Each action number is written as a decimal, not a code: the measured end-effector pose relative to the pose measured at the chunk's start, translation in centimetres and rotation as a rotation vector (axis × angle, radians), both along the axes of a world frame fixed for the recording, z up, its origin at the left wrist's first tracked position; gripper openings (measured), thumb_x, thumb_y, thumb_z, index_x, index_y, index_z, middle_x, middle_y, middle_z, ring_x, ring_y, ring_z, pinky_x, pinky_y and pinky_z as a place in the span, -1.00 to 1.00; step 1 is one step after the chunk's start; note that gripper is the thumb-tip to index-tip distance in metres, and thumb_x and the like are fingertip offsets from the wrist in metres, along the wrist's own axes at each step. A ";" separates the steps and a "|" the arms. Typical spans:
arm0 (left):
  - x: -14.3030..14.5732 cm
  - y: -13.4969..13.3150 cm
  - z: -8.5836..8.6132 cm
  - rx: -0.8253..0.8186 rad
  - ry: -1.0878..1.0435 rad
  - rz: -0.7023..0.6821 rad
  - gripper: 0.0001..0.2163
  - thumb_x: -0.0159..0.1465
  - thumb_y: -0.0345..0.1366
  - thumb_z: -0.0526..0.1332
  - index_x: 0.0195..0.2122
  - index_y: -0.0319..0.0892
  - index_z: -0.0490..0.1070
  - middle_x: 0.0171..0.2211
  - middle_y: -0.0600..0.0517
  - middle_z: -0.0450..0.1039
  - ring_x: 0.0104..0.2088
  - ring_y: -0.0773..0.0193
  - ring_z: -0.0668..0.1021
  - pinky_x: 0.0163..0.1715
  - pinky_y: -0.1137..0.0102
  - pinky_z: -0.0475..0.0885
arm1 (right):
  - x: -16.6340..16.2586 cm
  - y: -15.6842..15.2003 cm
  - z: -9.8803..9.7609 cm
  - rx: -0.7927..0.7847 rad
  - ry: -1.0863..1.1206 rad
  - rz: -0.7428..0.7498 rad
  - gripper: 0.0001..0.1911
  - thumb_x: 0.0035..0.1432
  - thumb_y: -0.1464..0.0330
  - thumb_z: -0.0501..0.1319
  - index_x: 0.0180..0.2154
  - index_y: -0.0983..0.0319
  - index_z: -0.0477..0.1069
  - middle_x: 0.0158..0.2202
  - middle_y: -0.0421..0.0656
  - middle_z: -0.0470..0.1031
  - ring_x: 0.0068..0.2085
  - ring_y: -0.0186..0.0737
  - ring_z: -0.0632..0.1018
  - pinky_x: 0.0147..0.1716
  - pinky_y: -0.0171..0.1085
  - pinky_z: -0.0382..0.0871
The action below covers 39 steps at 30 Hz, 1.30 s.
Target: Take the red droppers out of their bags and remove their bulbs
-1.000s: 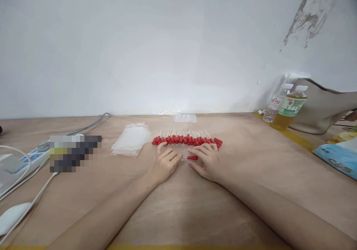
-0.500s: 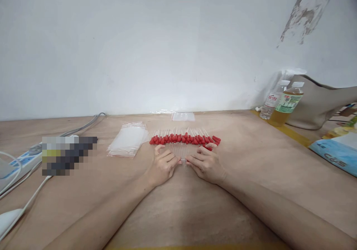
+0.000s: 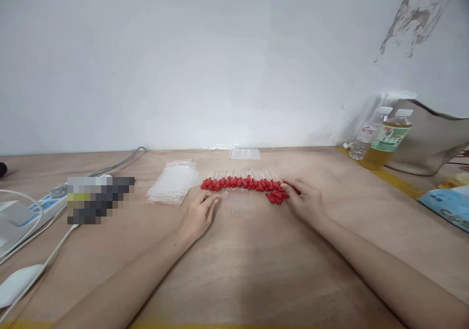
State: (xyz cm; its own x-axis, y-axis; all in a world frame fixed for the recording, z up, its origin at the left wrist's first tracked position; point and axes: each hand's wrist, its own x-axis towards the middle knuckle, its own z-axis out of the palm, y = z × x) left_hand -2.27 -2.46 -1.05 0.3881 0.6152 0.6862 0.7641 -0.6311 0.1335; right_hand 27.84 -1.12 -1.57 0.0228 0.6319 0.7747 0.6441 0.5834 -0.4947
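Note:
In the head view, my left hand (image 3: pixel 200 212) pinches a thin clear tube (image 3: pixel 223 194) that points toward the middle. Several similar clear tubes (image 3: pixel 240 204) lie side by side between my hands. Beyond them runs a row of red rubber bulbs (image 3: pixel 234 182) with thin pale stems aimed at the wall; they look like droppers. My right hand (image 3: pixel 305 203) is at the right end of this row, thumb and fingers closing around a red bulb, partly hidden by the fingers. Loose red bulbs (image 3: pixel 274 198) lie just left of that hand.
A stack of clear plastic bags (image 3: pixel 173 182) lies left of the row, and another bag (image 3: pixel 245 154) near the wall. Farther left are a power strip (image 3: pixel 44 209) and cables. Two bottles (image 3: pixel 386 141), a grey bag (image 3: pixel 425 138) and a blue tissue pack (image 3: pixel 445 207) stand right.
Both hands have moved apart from the clear tubes. The left has drawn back left with one tube; the right has shifted right to the red bulbs. The view has turned slightly left.

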 end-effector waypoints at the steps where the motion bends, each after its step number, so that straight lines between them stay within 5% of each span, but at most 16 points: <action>1: 0.0 0.1 -0.1 -0.011 -0.004 0.010 -0.78 0.24 -0.43 -0.02 -0.13 -0.18 0.32 -0.39 0.02 0.31 -0.38 0.32 0.40 -0.36 0.44 0.34 | 0.5 0.4 0.0 -0.024 0.048 -0.066 -0.73 0.11 0.25 0.07 -0.21 0.19 0.44 -0.32 -0.11 0.42 -0.34 -0.27 0.43 -0.35 -0.28 0.32; 4: 0.1 0.6 -0.4 -0.012 -0.016 -0.001 -0.73 0.21 -0.48 -0.04 -0.09 -0.19 0.30 -0.34 -0.01 0.31 -0.32 0.30 0.40 -0.30 0.40 0.35 | 2.0 1.7 -0.2 -0.101 0.110 -0.210 -0.65 0.07 0.20 0.08 -0.19 0.27 0.42 -0.40 -0.11 0.36 -0.46 -0.31 0.37 -0.45 -0.28 0.31; 10: 0.7 0.6 -0.5 -0.087 -0.028 -0.051 -0.80 0.22 -0.42 -0.01 -0.21 -0.19 0.36 -0.33 -0.02 0.36 -0.33 0.31 0.43 -0.31 0.41 0.37 | 3.1 2.9 -1.0 -0.275 0.227 -0.212 -0.62 -0.08 0.16 0.18 -0.27 0.29 0.37 -0.49 -0.17 0.40 -0.56 -0.37 0.34 -0.54 -0.33 0.26; 17: 1.5 -0.3 0.5 -0.219 0.024 -0.165 -0.78 0.20 -0.26 0.08 -0.16 -0.20 0.35 -0.19 -0.05 0.35 -0.30 0.29 0.45 -0.30 0.38 0.40 | 2.8 2.4 -0.7 -0.412 0.114 -0.191 -0.72 -0.10 0.21 0.15 -0.38 0.26 0.43 -0.49 -0.15 0.46 -0.53 -0.34 0.39 -0.51 -0.33 0.25; 25: 1.4 -0.3 0.4 -0.194 0.043 -0.130 -0.80 0.22 -0.29 0.06 -0.18 -0.19 0.36 -0.22 -0.03 0.36 -0.22 0.27 0.43 -0.20 0.34 0.35 | 2.8 2.2 -0.4 -0.419 -0.056 -0.239 -0.67 -0.07 0.11 0.13 -0.43 0.19 0.49 -0.48 -0.16 0.49 -0.52 -0.29 0.38 -0.52 -0.32 0.20; 32: 1.4 -0.3 0.4 -0.153 0.122 -0.046 -0.83 0.22 -0.32 0.04 -0.28 -0.16 0.41 -0.28 0.02 0.41 -0.23 0.25 0.43 -0.16 0.25 0.27 | 2.6 3.1 -0.2 -0.450 0.025 -0.239 -0.66 -0.03 0.12 0.10 -0.37 0.19 0.51 -0.54 -0.20 0.48 -0.58 -0.33 0.37 -0.56 -0.34 0.18; 39: 1.3 0.0 0.0 -0.148 0.108 -0.066 -0.82 0.23 -0.36 0.01 -0.25 -0.18 0.39 -0.27 -0.01 0.40 -0.23 0.24 0.43 -0.15 0.25 0.28 | 0.7 3.3 2.0 -0.419 -0.343 -0.177 -0.77 -0.11 0.10 0.18 -0.45 0.04 0.52 -0.42 -0.21 0.50 -0.37 -0.22 0.45 -0.41 -0.29 0.17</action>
State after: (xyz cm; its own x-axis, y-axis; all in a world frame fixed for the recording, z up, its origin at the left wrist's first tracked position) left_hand -1.02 -2.48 -1.00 0.4978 0.6770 0.5421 0.7365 -0.6600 0.1479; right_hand 28.54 2.16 0.46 -0.0524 0.8963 0.4404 0.8789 0.2507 -0.4058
